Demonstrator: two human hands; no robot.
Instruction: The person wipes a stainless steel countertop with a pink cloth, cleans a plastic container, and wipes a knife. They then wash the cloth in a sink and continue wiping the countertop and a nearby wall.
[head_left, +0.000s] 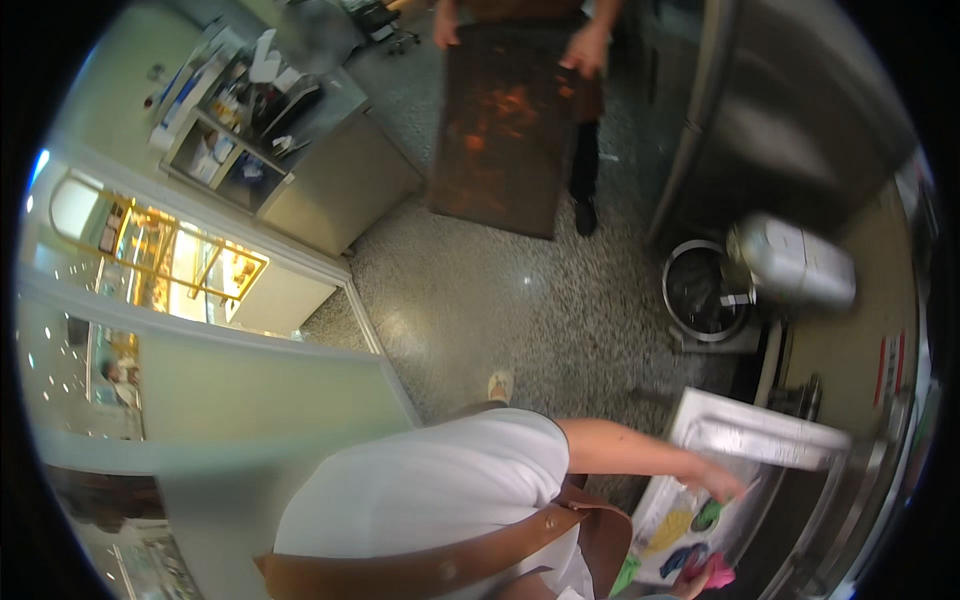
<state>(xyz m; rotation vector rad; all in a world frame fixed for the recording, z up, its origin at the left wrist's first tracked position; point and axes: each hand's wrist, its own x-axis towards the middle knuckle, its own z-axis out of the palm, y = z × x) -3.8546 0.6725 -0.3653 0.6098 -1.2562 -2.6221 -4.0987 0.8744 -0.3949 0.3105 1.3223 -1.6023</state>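
Note:
My left hand (716, 480) is stretched over a white tray (686, 420). It is blurred, and a thin pale item (753, 486) shows at its fingertips; I cannot tell whether it is gripped. Lower in the picture, my right hand (696, 582), partly hidden, holds a crumpled pink soft piece (718, 571). Below my left hand lies a green piece (706, 516), with a yellow piece (670, 530) beside it. A dark blue piece (681, 559) lies close to the pink one. Another green piece (625, 576) is at the tray's near end. Their material is unclear.
Across the floor, another person's hands (587, 51) hold a large dark baking tray (502, 135) upright. A planetary mixer (795, 259) with a metal bowl (666, 289) stands beyond my tray. A pale green partition (270, 405) is behind me; a cabinet (345, 180) stands at upper left.

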